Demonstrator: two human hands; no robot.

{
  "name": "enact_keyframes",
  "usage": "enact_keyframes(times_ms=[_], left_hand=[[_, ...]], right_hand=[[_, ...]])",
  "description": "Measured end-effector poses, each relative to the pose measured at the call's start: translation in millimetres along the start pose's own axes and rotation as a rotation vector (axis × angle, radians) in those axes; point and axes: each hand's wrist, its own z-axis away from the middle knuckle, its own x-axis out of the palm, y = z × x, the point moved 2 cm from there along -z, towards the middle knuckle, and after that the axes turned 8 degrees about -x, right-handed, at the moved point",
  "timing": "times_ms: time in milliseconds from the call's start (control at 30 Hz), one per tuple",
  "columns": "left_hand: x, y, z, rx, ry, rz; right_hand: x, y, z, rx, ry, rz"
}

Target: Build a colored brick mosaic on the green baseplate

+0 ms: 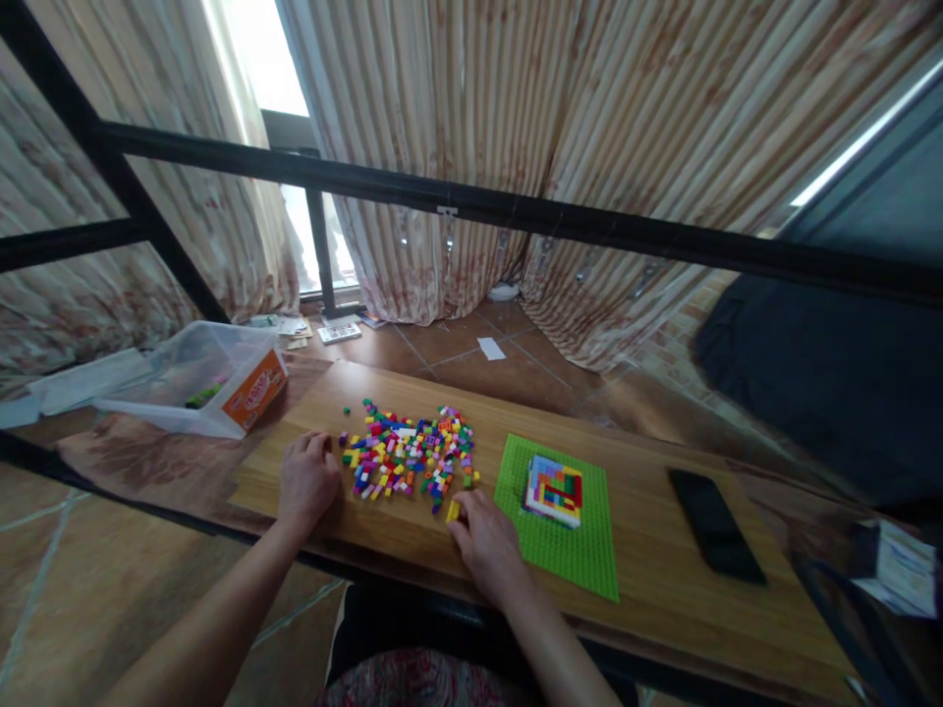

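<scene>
A pile of loose toy building bricks (413, 447) in many colours is spread over the wooden table. Just left of the pile, my left hand (309, 478) rests on the wood with its fingers curled in, and no brick shows in it. At the pile's near right corner, my right hand (486, 540) pinches a yellow brick (453, 511) between thumb and fingers. To the right of that hand lies a green studded baseplate (567, 565). On it stands a square, layered brick build (554, 491), with a white and blue outer edge and mixed colours on top.
A black phone (716, 525) lies on the table (648, 579) to the right. Beyond the left end stands a clear plastic bin (213, 378) with an orange label. A dark metal rail (471, 201) crosses in front of the curtains, and papers (490, 349) lie on the tiled floor.
</scene>
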Motion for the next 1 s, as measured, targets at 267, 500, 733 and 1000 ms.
enact_keyframes(times_ms=[267,500,733,1000], left_hand=[[4,-3,-1,0.015,0.002,-0.022],[4,-3,-2,0.023,0.032,-0.015],[2,-3,-2,0.034,0.029,-0.028],[2,-2,-1,0.028,0.01,-0.036]], right_hand=[[-68,50,24,0.007,0.323,-0.001],[-99,113,6,0.055,0.315,0.158],[-89,125,-5,0.05,0.267,0.153],[-87,142,-2,0.049,0.305,0.045]])
